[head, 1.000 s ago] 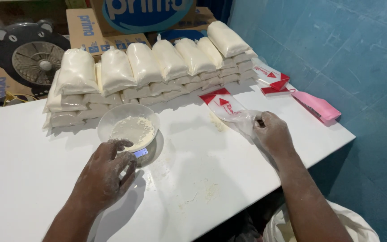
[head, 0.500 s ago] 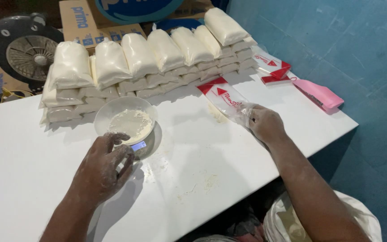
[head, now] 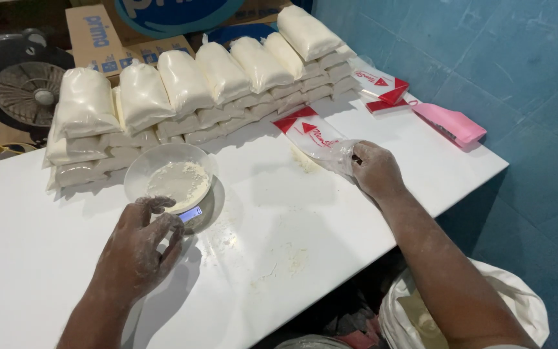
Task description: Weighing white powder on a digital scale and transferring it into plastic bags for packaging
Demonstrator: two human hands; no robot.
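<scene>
My left hand, dusted with white powder, rests on the table right at the front of a small scale, fingers curled and touching its edge. A clear bowl with white powder stands on the scale. My right hand pinches the open end of an empty clear plastic bag with red print, which lies flat on the table.
Rows of filled white powder bags are stacked along the table's back edge. More empty printed bags and a pink packet lie at the far right. A large white sack stands below the table's front edge. Powder is spilled mid-table.
My right hand stays on the clear bag. My left hand stays by the scale, fingers curled a little more. The view has shifted slightly.
</scene>
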